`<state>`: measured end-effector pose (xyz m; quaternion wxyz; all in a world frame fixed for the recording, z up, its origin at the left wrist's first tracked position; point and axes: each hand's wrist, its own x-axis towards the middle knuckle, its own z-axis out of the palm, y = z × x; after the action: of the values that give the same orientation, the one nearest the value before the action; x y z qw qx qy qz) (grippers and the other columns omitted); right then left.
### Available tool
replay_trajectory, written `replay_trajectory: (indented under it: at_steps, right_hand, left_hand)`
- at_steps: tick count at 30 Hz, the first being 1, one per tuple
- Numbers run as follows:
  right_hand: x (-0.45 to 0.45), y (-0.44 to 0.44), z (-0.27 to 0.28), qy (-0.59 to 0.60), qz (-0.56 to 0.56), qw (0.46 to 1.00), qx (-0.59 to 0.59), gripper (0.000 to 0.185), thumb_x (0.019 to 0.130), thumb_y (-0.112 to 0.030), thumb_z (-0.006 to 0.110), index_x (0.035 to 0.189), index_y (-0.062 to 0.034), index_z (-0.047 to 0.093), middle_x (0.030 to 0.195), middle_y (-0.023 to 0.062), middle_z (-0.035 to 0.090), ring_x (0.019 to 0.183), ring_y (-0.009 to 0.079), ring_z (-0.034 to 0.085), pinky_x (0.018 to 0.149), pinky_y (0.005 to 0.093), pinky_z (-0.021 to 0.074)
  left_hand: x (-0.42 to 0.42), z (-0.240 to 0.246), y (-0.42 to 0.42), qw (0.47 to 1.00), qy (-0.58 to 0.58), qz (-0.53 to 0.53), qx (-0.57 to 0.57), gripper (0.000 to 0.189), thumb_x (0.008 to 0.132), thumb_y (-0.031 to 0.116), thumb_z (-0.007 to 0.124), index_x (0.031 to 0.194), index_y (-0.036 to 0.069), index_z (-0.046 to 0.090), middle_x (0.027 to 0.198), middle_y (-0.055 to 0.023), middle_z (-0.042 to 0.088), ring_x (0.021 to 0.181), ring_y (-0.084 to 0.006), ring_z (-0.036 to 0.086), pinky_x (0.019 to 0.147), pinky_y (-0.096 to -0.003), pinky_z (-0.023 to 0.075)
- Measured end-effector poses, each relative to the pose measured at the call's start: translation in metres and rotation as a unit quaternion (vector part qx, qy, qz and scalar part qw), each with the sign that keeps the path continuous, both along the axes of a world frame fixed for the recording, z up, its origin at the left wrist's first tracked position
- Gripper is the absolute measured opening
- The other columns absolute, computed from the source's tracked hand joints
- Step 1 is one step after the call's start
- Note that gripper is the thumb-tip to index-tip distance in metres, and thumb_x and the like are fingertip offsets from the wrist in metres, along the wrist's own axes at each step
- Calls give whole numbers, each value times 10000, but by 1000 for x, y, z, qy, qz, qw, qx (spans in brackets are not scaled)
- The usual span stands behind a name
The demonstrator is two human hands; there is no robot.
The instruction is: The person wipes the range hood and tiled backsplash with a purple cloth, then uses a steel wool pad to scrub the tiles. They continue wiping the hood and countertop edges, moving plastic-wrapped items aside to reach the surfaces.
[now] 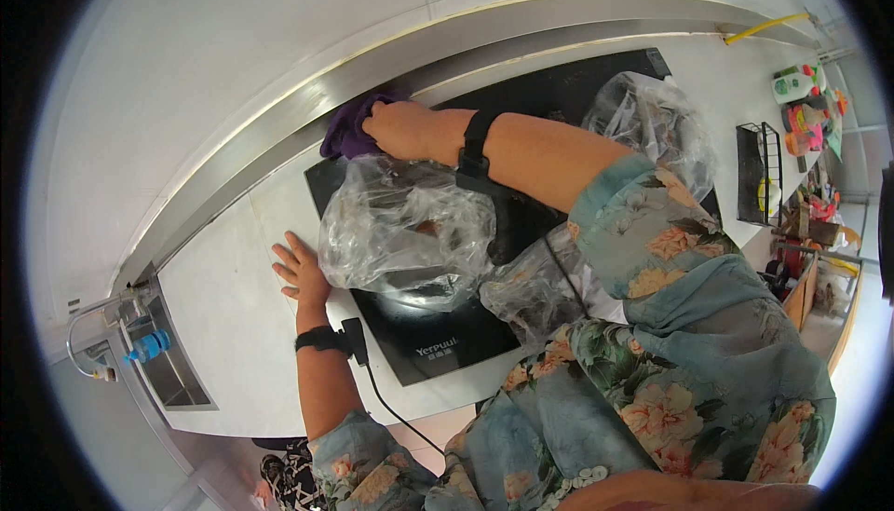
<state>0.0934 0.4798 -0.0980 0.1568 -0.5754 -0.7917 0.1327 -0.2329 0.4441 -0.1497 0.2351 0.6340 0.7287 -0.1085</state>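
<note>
My right hand (401, 128) grips a bunched purple cloth (343, 130), pressed against the ledge behind the black glass cooktop (447, 347). On the white countertop (223, 287), left of the cooktop, my left hand (302, 273) rests with its fingers spread and nothing in it. Between the two hands a clear crumpled plastic bag or wrap (412, 238) covers something on the left burner; what is under it is hard to make out. A second plastic-covered bundle (649, 127) sits on the cooktop's right side, partly behind my right arm.
More clear plastic (531, 294) lies at the cooktop's front edge. A sink (174, 364) with a blue bottle (149, 345) is at the left. To the right stand a black wire rack (759, 175) and several cleaning bottles (795, 85). A cable (398, 410) hangs from my left wrist strap.
</note>
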Motion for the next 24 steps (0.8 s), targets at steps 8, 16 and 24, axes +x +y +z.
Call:
replay_trajectory:
  at_steps: [8,16,24]
  right_hand:
    - [170,-52,75,135,-193,965,-115,312,895,-253,632,1151,-75,646,898,166,688,740,318,692,662,415,569]
    - [394,-143,55,136,-511,844,-90,433,884,-372,678,1120,-10,651,878,163,696,701,267,700,589,380,584]
    - [403,-157,2,-208,-311,915,-154,485,977,-382,524,1283,-9,578,1282,235,578,1234,388,510,1043,457,409]
  left_hand:
    - [-5,-2,4,1000,14,-8,-5,1068,839,379,704,1554,302,-86,1623,-106,-168,1476,-424,-125,1097,-703,-14]
    - [-12,-9,5,1000,2,3,-8,1051,849,436,681,1546,341,-100,1622,-91,-184,1476,-412,-142,1102,-692,-20]
    - [-11,-6,6,1000,-4,10,-10,1034,856,445,668,1547,340,-94,1621,-85,-187,1475,-413,-148,1099,-697,-26]
